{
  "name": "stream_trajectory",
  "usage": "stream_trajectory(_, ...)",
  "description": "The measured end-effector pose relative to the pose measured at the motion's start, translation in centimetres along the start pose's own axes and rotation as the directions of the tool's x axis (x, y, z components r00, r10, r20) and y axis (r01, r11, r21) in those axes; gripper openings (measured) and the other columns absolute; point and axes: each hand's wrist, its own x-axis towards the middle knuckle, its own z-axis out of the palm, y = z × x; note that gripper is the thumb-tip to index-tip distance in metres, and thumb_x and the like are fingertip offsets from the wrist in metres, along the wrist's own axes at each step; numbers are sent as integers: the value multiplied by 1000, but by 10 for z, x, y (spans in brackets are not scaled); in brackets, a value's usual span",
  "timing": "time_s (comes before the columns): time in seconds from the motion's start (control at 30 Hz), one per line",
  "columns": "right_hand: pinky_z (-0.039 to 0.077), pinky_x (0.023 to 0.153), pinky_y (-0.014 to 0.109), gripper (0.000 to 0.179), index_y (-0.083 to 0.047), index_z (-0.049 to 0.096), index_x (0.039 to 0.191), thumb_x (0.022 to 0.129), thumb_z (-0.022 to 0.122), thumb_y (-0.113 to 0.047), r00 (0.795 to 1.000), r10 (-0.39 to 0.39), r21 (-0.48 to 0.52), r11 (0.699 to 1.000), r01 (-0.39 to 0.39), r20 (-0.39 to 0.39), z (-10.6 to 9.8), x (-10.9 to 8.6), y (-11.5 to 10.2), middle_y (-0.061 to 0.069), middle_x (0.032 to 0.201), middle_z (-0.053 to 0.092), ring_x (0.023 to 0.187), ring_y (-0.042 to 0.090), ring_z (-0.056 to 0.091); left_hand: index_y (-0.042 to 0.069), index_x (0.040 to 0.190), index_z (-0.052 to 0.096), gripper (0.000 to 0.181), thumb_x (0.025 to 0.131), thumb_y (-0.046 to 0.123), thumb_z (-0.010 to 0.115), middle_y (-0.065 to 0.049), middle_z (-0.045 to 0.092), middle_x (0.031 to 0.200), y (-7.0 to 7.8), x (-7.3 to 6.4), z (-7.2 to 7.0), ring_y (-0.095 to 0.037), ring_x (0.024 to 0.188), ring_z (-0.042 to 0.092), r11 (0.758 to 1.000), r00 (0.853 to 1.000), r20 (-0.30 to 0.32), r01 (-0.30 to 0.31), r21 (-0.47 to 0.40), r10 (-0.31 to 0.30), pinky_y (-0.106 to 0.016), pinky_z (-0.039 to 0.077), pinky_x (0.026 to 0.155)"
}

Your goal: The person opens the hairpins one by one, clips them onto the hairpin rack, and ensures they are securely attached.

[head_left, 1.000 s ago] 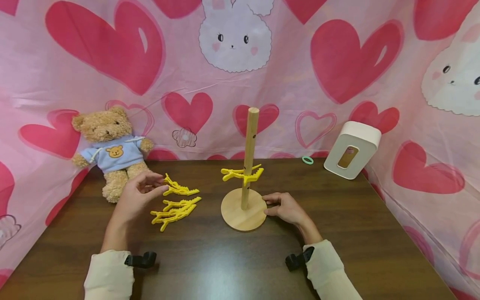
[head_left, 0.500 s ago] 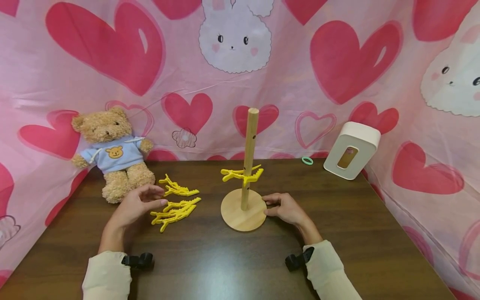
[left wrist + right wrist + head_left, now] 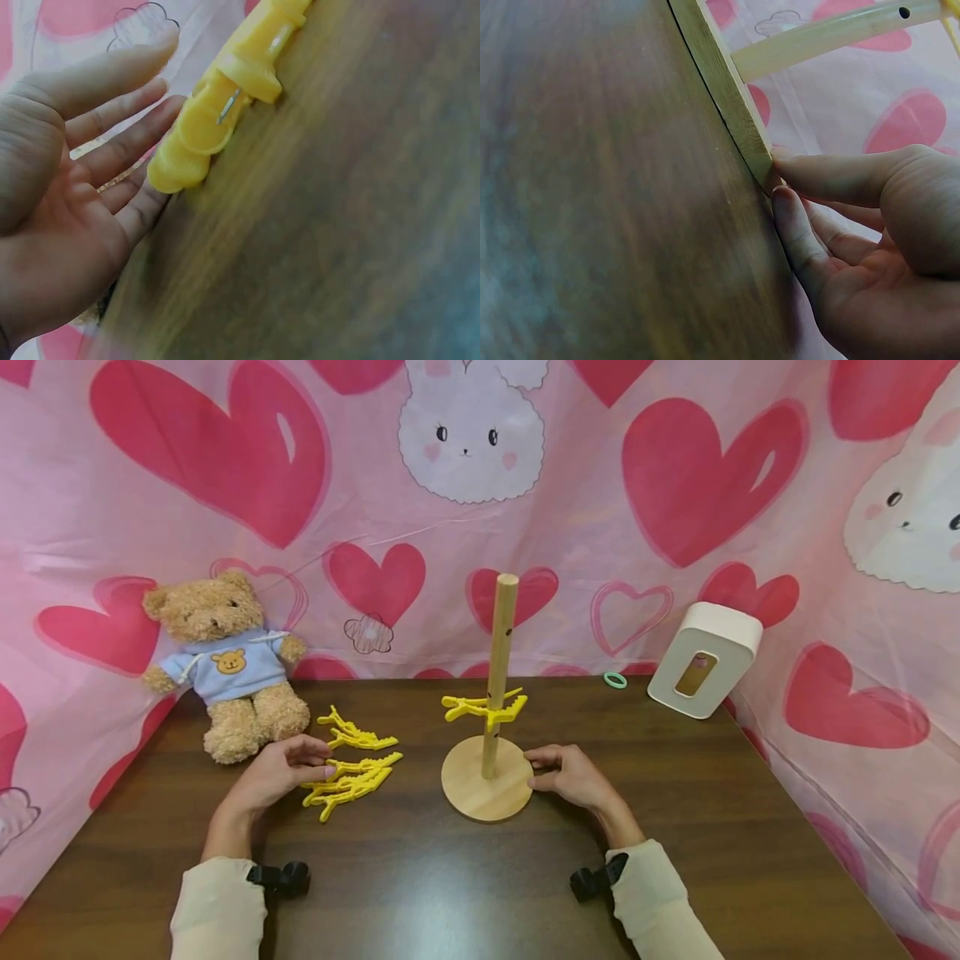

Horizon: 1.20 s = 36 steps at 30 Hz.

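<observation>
A wooden stand with a round base (image 3: pixel 474 795) and an upright post (image 3: pixel 501 643) stands mid-table. One yellow alligator hair clip (image 3: pixel 508 713) hangs on the post's lower half. The right hand (image 3: pixel 573 777) holds the base's right rim; the right wrist view shows its thumb and a finger at that edge (image 3: pixel 739 112). Left of the stand lie several yellow hair clips (image 3: pixel 360 787), in a row with another clip (image 3: pixel 367 741) behind them. Beside their handle ends is the left hand (image 3: pixel 273 772), thumb and fingers apart, with fingertips right at a clip (image 3: pixel 206 124).
A teddy bear (image 3: pixel 236 664) in a blue sweater leans at the back left, close to the left hand. At the back right are a white box (image 3: pixel 667 652) with an oval opening and a small mint-green ring (image 3: pixel 615 680). A pink heart-print cloth (image 3: pixel 585 510) hangs behind the table.
The left hand has moved from the rearmost clip toward the clips nearer the front. The right hand and the stand have stayed in place.
</observation>
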Motion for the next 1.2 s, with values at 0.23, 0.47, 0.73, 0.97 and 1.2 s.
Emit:
stream_trajectory(0.23, 51, 90, 44, 42, 9, 66, 125, 85, 77, -3, 1000, 6, -2, 1000, -6, 7, 1, 0, 0, 22, 120, 68, 108, 35, 62, -7, 125, 61, 51, 89, 23, 80, -19, 66, 119, -3, 2, 0, -29, 105, 63, 996, 1000, 23, -12, 84, 10, -27, 53, 81)
stream_trajectory(0.47, 51, 91, 45, 42, 10, 66, 125, 86, 77, -3, 1000, -1, 2, 1000, 1, 10, 1, 0, 1, 23, 121, 67, 108, 36, 62, -5, 122, 66, 44, 91, 24, 77, -12, 69, 106, 1, 5, 2, -24, 96, 63, 984, 999, 18, -41, 176, 38, -32, 52, 77)
stream_trajectory(0.73, 51, 92, 45, 42, 11, 65, 125, 87, 75, -1, 1000, 6, -9, 1000, -5, 6, 1, 3, 5, 24, 121, 66, 109, 37, 61, -4, 127, 66, 51, 89, 28, 79, -12, 69, 108, 1, 5, 3, -23, 96, 62, 980, 1000, 13, -24, 197, 22, -33, 51, 78)
stream_trajectory(0.97, 51, 91, 41, 42, 9, 66, 125, 86, 76, -2, 1000, 3, -4, 1000, -3, 10, 0, 2, 4, 21, 120, 68, 108, 34, 62, -5, 127, 66, 53, 88, 28, 81, -14, 68, 109, 0, 5, 3, -25, 98, 61, 978, 1000, 9, -28, 205, 27, -36, 51, 80)
stream_trajectory(1.2, 51, 91, 43, 41, 12, 65, 125, 87, 74, 1, 1000, 7, -4, 1000, -7, 16, 0, -2, -5, 25, 120, 66, 109, 38, 61, -4, 124, 67, 49, 89, 29, 79, -10, 67, 99, 4, 9, 5, -22, 88, 60, 954, 998, -7, -62, 295, 67, -38, 48, 75)
